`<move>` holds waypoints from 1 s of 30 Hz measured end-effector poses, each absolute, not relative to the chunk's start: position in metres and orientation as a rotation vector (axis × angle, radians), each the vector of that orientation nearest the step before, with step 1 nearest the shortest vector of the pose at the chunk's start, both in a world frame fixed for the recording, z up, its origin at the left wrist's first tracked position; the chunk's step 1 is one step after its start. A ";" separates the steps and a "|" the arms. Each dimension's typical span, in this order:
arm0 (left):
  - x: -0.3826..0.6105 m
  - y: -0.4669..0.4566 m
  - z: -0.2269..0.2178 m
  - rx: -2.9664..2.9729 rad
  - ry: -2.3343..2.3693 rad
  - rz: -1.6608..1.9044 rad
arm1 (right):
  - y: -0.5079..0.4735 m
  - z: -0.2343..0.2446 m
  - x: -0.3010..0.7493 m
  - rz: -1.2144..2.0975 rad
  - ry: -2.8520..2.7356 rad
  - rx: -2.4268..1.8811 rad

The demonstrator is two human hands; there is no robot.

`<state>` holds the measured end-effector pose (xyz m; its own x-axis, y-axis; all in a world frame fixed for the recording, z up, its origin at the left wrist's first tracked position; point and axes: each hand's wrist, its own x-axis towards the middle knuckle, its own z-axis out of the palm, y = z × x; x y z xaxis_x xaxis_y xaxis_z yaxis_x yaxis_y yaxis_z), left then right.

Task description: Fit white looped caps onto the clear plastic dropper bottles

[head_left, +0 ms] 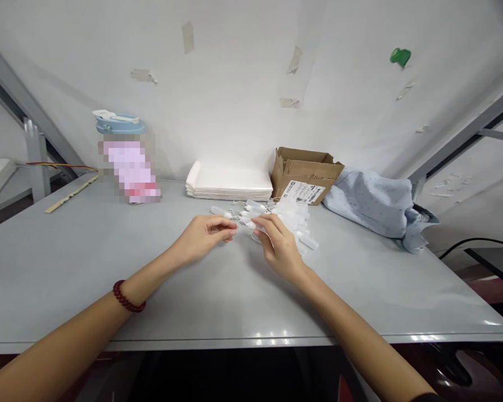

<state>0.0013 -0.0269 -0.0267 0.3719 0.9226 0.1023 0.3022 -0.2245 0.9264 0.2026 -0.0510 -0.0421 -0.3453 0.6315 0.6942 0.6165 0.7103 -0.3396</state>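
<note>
My left hand (207,237) hovers over the grey table (218,301) with thumb and fingertips pinched together. What they hold, if anything, is too small to make out. To its right, my right hand (279,243) is closed on a small white tube with a tapered tip (250,224), which points toward the left fingertips. Just behind and beside the hands lies a loose pile of similar translucent white tubes (308,241) with thin pale loops or strings at their ends. One separate tube (220,212) rests behind the left fingertips. My right hand partly covers the pile.
Behind the pile stand a stack of white padded envelopes (230,181) and an open cardboard box (304,173). A pale blue cloth (369,204) lies at the right. On the left are a blue container (119,124), a blurred pink item (129,164) and a thin stick (71,194).
</note>
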 end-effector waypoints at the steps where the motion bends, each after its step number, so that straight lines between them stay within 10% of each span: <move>1: 0.002 -0.027 -0.026 1.756 1.084 0.864 | -0.051 -0.042 0.203 0.025 -2.048 -0.952; 30: -0.001 -0.031 -0.015 1.720 0.973 0.846 | -0.046 -0.042 0.206 -0.032 -2.022 -0.951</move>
